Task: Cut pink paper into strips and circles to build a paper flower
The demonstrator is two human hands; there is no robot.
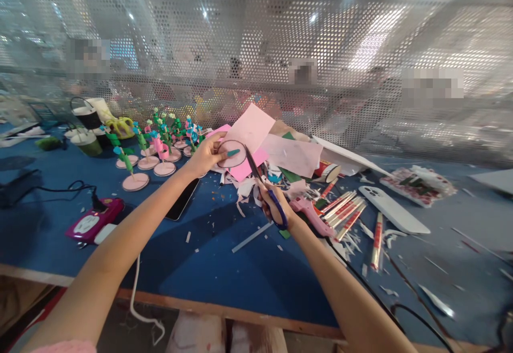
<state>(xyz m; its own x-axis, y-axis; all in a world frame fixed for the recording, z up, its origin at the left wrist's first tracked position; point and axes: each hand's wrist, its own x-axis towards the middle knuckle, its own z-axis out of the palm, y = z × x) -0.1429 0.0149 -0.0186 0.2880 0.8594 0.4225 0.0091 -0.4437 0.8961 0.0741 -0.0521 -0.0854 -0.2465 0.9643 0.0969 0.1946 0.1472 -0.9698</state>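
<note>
My left hand [208,154] pinches a pale pink sheet of paper [253,126] by its lower left part, holding it above the table. On that sheet a dark circle outline [232,154] shows, with my thumb lying across it. My right hand [276,198] is wrapped round the blue handles of a pair of scissors [276,206]. The blades point up and left and reach the right side of the circle; whether they are parted is hard to see. Below both hands lies a heap of pink paper and white scraps [246,188].
Several small paper flowers on round pink bases [136,181] stand at left, near a purple power socket [94,220] and a black phone [181,201]. To the right are a pink glue gun [311,215], wrapped sticks [347,211] and a white phone [395,209]. A perforated metal screen [256,38] rises behind.
</note>
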